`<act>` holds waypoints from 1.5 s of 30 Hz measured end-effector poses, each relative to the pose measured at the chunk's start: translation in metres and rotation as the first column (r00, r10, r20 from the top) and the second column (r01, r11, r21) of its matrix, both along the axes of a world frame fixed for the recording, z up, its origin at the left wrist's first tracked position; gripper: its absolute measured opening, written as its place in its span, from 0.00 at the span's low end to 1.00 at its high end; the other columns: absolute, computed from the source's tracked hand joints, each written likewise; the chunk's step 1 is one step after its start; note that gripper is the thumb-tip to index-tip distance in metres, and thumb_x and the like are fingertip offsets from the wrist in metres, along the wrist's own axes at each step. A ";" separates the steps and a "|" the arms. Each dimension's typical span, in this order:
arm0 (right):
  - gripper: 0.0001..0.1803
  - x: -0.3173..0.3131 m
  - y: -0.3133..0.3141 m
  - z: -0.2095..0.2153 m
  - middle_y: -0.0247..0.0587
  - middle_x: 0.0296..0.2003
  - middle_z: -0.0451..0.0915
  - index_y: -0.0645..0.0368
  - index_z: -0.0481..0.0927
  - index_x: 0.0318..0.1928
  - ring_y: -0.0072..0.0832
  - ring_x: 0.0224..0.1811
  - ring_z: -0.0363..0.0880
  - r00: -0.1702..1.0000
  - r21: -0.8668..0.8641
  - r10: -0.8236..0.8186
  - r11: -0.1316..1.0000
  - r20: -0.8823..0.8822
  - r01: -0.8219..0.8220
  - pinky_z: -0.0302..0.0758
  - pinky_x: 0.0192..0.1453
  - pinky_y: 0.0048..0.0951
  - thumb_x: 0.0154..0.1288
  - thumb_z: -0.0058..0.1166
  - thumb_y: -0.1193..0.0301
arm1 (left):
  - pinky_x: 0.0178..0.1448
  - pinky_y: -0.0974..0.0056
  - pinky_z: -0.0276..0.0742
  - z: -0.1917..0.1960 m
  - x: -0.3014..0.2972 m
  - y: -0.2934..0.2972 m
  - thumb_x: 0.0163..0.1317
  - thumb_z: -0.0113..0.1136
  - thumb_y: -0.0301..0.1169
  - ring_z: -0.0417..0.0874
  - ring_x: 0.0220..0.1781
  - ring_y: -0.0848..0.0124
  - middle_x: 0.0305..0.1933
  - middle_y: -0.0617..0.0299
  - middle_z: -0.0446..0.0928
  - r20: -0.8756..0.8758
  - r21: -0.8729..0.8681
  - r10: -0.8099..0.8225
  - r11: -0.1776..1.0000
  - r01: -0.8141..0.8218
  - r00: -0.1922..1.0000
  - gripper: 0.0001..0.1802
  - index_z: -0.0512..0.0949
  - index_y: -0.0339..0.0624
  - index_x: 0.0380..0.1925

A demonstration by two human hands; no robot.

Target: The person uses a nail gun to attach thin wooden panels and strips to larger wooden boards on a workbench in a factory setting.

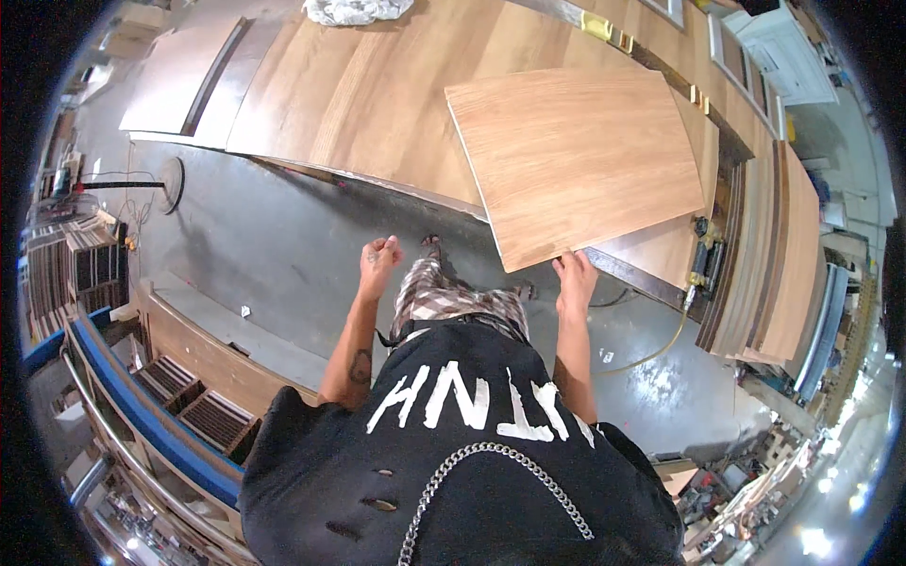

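A wood-grain panel (pixel 576 160) with a pale left edge lies at an angle on top of a long wood-grain work surface (pixel 377 94), its near corner overhanging the edge. My right hand (pixel 574 275) grips the panel's near edge, just right of that corner, fingers closed on it. Off to the left, my left hand (pixel 380 259) hangs over the floor, away from the panel. Its fingers are curled closed, and whatever may be inside them is hidden.
Right of the panel, a dark tool with brass-coloured fittings (pixel 703 255) trails a yellow hose (pixel 670 335). Stacked boards (pixel 769 255) stand beyond it. Crumpled white plastic (pixel 354 9) lies on the far surface. A round black stand base (pixel 173 186) and a blue-edged rack (pixel 142 396) are left.
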State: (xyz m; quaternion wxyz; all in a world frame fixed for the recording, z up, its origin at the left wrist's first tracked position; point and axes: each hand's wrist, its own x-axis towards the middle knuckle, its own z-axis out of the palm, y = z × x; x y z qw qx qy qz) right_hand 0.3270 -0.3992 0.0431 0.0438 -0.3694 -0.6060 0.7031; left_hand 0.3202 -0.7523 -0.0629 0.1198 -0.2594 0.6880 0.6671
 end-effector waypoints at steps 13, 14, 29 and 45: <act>0.16 -0.063 -0.039 -0.008 0.55 0.44 0.75 0.74 0.70 0.47 0.40 0.50 0.76 0.981 -0.350 -0.176 0.927 -0.083 0.137 0.78 0.57 0.38 0.65 0.49 0.74 | 0.32 0.66 0.72 0.011 -0.001 -0.025 0.66 0.52 0.42 0.77 0.23 0.73 0.19 0.59 0.77 0.125 -0.122 -0.196 0.970 0.211 0.973 0.23 0.79 0.32 0.22; 0.16 -0.068 -0.040 -0.009 0.55 0.44 0.75 0.74 0.70 0.47 0.40 0.50 0.76 0.980 -0.350 -0.181 0.926 -0.086 0.141 0.78 0.57 0.38 0.65 0.49 0.74 | 0.32 0.67 0.73 0.006 0.002 -0.022 0.66 0.52 0.41 0.78 0.24 0.73 0.19 0.59 0.78 0.121 -0.045 -0.210 0.975 0.217 0.970 0.23 0.80 0.32 0.23; 0.35 -0.035 0.298 -0.022 0.64 0.47 0.73 0.68 0.62 0.60 0.54 0.54 0.71 0.944 0.992 -0.308 0.064 0.119 -0.104 0.68 0.60 0.46 0.54 0.60 0.67 | 0.28 0.71 0.68 -0.002 0.108 -0.087 0.56 0.66 0.41 0.73 0.20 0.77 0.16 0.63 0.73 0.271 -0.258 -0.017 0.962 0.090 0.962 0.20 0.80 0.32 0.20; 0.09 -0.013 0.271 0.136 0.35 0.23 0.76 0.60 0.77 0.37 0.22 0.20 0.73 0.982 0.147 0.180 0.971 0.062 -0.187 0.71 0.23 0.24 0.62 0.59 0.67 | 0.41 0.51 0.72 0.073 0.079 0.038 0.70 0.40 0.51 0.78 0.36 0.43 0.29 0.40 0.77 0.115 -0.685 -0.116 0.710 0.164 0.987 0.28 0.78 0.34 0.39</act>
